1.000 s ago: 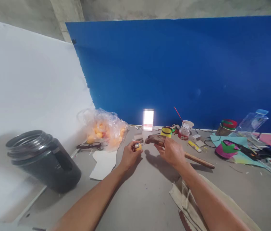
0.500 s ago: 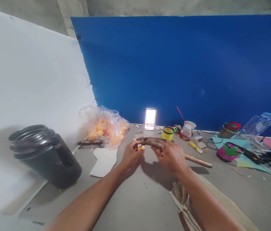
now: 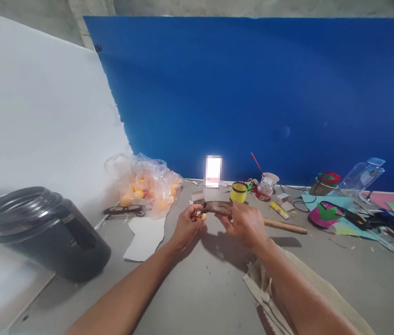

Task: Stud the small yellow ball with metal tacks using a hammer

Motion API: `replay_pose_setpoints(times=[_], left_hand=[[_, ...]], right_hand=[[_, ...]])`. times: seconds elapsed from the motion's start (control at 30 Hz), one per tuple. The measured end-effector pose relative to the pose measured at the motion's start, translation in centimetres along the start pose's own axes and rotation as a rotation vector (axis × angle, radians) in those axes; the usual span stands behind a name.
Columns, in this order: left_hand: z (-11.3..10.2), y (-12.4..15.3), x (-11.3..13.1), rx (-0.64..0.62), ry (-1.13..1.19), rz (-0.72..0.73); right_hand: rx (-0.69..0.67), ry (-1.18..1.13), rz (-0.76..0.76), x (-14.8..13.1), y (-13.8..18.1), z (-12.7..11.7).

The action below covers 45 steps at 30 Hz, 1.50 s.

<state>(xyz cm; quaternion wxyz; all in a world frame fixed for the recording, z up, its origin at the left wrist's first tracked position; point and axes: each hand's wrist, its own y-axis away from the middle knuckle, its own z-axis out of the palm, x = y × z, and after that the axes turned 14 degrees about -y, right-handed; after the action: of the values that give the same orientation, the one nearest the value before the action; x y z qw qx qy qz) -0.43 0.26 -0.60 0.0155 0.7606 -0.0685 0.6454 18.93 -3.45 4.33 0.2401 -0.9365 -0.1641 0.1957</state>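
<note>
My left hand [image 3: 187, 226] is closed round a small shiny gold-and-orange piece [image 3: 200, 215], pinched at the fingertips; its kind is too small to tell. My right hand [image 3: 246, 225] grips a tool with a broad, brown, slightly curved head [image 3: 216, 208] and a pale wooden handle [image 3: 286, 226]. The tool lies roughly level, its head pointing left. The left end of the head is right by the small piece, and I cannot tell if they touch. My right fingers hide where head and handle meet.
A dark wide-mouthed flask [image 3: 50, 237] leans at left. Behind my left hand are glasses [image 3: 123, 210], white paper [image 3: 144, 237] and a clear bag of orange balls [image 3: 148, 186]. A yellow cup [image 3: 239, 192], a glue stick [image 3: 279, 210] and a pink cup [image 3: 324, 216] stand right; cloth [image 3: 298, 274] lies under my right forearm.
The view has shifted slightly, so the background things sit further left. My left hand shows more of the shiny gold piece. Both hands keep their hold, with the tool nearly in the same place.
</note>
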Motion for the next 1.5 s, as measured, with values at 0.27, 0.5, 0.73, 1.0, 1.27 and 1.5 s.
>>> replay_pose_setpoints(times=[0.27,0.5,0.73,1.0,1.27,1.5], left_hand=[[0.07,0.04,-0.26,-0.015,0.017,0.015],[0.19,-0.11,-0.28,-0.059,0.234,-0.024],[0.29,0.21,0.1,-0.151,0.379,-0.09],[0.22,0.24,0.28,-0.156,0.409,-0.071],[0.2,0.33,0.1,-0.138,0.359,-0.076],[0.23,0.44,0.36,-0.168,0.29,-0.008]], right_hand=[[-0.013,-0.039,0.068,0.02,-0.1,0.2],[0.175,-0.017,0.109,0.67,-0.22,-0.13],[0.05,-0.047,0.141,0.11,-0.17,-0.12],[-0.02,-0.047,0.148,-0.12,-0.21,-0.3],[0.089,-0.057,0.132,-0.05,-0.05,-0.48],[0.031,-0.076,0.12,-0.16,-0.07,-0.05]])
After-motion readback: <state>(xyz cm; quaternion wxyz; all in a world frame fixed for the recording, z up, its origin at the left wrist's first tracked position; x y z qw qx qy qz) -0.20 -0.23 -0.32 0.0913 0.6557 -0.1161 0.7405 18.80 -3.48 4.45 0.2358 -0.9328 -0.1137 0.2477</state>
